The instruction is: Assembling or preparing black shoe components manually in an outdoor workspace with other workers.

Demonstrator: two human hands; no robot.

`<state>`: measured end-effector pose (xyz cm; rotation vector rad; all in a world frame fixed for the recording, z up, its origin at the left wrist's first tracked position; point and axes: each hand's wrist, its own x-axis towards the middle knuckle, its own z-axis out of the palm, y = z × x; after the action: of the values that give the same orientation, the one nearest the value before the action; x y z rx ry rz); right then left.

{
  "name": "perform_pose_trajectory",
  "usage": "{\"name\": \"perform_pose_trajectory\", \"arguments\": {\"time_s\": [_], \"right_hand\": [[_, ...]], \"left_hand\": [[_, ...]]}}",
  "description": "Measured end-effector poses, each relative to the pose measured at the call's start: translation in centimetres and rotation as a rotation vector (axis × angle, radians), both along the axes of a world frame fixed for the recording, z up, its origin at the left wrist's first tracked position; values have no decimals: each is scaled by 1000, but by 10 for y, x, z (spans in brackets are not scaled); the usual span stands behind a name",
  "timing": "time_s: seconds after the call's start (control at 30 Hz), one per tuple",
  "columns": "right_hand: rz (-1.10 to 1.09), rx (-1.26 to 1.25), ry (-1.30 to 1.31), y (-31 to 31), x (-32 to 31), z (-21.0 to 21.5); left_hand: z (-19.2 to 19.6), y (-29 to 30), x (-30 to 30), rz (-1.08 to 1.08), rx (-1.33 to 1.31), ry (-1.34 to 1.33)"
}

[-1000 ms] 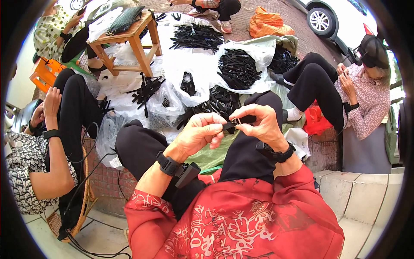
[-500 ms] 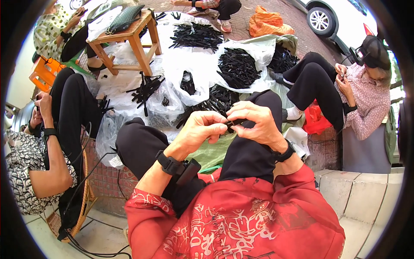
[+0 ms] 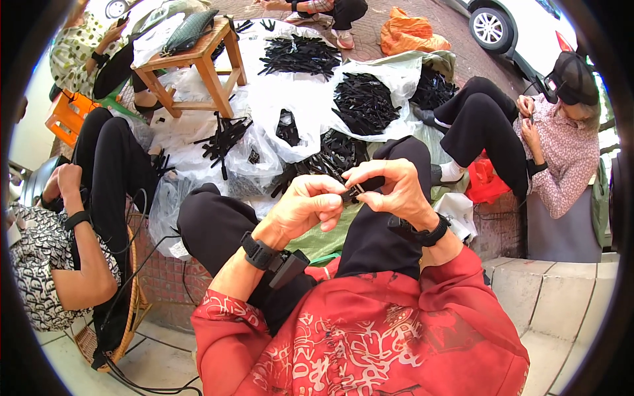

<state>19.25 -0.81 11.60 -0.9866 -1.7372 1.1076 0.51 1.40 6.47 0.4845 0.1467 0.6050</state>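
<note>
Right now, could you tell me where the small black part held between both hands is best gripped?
Probably by its two ends: the small black part lies roughly level, the left hand pinching one end and the right hand the other. Fingers coming from either side suit that.

Bright, even daylight over my lap, no harsh shadows.
My view bends hard at the black fisheye rim; the white plastic sheets (image 3: 290, 99) glare slightly, the centre is sharp, the edges go soft.

— Packaging observed?
— White plastic bags (image 3: 300, 99) lay open on the ground, holding black pieces. An orange bag (image 3: 411, 34) sat beyond them, a red bag (image 3: 484, 181) at right.
— Labels, signs, screens?
— None noted.
</note>
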Motion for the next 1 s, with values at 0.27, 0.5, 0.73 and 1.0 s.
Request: {"name": "perform_pose_trajectory", "arguments": {"time_s": [0.27, 0.5, 0.73, 1.0], "right_hand": [[-60, -193, 145, -6, 0, -3], [14, 97, -208, -2, 7, 11], [-16, 243, -377, -6, 3, 0], [28, 289, -406, -7, -2, -4]], "left_hand": [[1, -1, -2, -1, -17, 27], [3, -3, 1, 73, 87, 258], [2, -3, 7, 184, 219, 455], [-3, -1, 6, 133, 209, 541]]}}
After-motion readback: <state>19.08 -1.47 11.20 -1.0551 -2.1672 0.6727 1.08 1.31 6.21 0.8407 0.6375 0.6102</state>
